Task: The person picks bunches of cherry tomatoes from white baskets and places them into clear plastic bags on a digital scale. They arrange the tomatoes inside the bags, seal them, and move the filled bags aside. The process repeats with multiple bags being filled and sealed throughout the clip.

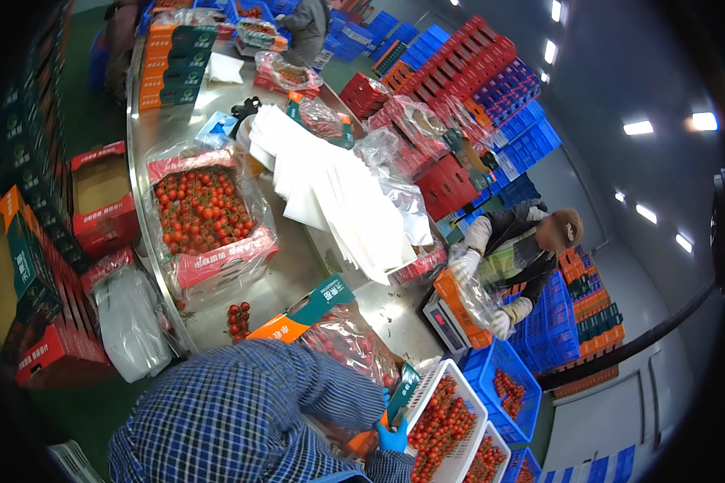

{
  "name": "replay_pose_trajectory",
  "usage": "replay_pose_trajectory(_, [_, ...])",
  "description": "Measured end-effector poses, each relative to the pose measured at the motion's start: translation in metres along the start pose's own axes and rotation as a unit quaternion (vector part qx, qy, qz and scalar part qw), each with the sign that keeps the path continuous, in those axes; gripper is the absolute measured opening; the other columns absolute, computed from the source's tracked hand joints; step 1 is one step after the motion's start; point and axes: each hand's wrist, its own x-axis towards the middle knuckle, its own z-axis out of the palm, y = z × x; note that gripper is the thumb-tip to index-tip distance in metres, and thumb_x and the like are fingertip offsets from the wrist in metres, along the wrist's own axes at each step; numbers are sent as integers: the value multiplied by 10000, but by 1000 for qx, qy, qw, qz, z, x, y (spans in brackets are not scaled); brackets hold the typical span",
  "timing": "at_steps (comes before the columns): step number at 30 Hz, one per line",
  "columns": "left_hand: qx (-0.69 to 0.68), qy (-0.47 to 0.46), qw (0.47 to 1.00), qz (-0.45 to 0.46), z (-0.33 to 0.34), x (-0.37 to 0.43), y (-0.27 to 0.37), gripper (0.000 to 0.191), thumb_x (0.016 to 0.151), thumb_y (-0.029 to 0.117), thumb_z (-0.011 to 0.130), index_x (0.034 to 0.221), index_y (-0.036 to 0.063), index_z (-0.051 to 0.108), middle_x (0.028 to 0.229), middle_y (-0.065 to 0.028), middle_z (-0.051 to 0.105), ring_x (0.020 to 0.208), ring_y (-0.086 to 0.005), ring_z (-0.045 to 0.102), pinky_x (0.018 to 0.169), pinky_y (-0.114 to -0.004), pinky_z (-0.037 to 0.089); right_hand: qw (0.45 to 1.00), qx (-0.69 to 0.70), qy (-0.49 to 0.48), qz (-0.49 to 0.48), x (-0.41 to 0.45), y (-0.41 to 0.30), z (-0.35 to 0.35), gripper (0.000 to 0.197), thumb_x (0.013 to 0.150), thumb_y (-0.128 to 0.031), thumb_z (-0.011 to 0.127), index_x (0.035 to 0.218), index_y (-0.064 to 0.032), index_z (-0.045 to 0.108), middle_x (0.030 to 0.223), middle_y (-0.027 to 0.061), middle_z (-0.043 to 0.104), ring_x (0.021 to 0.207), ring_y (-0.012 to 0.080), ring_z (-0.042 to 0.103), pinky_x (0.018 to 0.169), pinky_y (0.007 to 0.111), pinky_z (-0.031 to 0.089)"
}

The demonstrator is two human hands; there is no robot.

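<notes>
A green and orange cardboard box (332,299), lined with clear plastic film over red cherry tomatoes, lies in front of me at the table's near edge. My right hand (393,435), in a blue glove, grips the box's near end panel. Of my left hand (386,396) only blue-gloved fingertips show past the plaid sleeve, beside the same end; their hold is hidden. A white plastic crate (481,403) of tomatoes on the vine touches this end of the box. A small bunch of tomatoes (238,321) rests on the metal table (208,326).
A red box (226,262) full of tomatoes and stacked white sheets (338,187) occupy the table. Across it, a gloved co-worker (513,253) handles film over an orange box (459,308) on a scale (442,326). Blue crates (534,416) flank the white one; empty boxes (106,211) stand left.
</notes>
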Motion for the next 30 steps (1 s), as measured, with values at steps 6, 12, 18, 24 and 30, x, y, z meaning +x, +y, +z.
replay_pose_trajectory(6, [22, -42, 999, -4, 15, 7, 0, 569, 791, 413, 491, 1237, 59, 489, 1319, -153, 423, 1236, -328, 373, 1064, -536, 166, 992, 105, 68, -28, 14, 74, 40, 504, 841, -251, 589, 1214, 35, 407, 1095, 204, 539, 968, 293, 553, 799, 354, 455])
replay_pose_trajectory(12, [93, -86, 992, 24, 27, -8, 9, 540, 808, 414, 472, 1229, 76, 501, 1317, -142, 426, 1252, -316, 359, 1076, -545, 135, 966, 251, 57, -4, 12, 84, 63, 547, 823, -218, 621, 1247, 35, 383, 1154, 173, 515, 960, 281, 554, 801, 360, 468])
replay_pose_trajectory(18, [5, -176, 984, -23, -21, -38, 37, 460, 900, 290, 407, 1329, 125, 393, 1445, -84, 267, 1348, -281, 204, 1074, -567, 94, 957, 248, -22, -152, 0, 43, 13, 529, 781, -193, 660, 1207, 25, 434, 1064, 172, 553, 939, 288, 558, 807, 390, 461])
replay_pose_trajectory(24, [-4, -123, 988, -89, -106, -107, 65, 470, 821, 161, 510, 1287, 184, 455, 1337, -25, 438, 1278, -247, 352, 1033, -565, 218, 901, 85, 51, -421, -40, -115, -141, 337, 726, -98, 672, 1054, -42, 616, 641, 76, 586, 620, 227, 586, 590, 312, 458])
replay_pose_trajectory(30, [-96, 56, 991, -68, -264, -138, 155, 379, 821, 63, 530, 1199, 59, 533, 1158, -152, 558, 1040, -273, 558, 880, -343, 452, 632, -107, 63, -765, -107, -271, -197, 336, 782, -161, 644, 1098, -56, 604, 651, 94, 633, 486, 161, 570, 442, 312, 426])
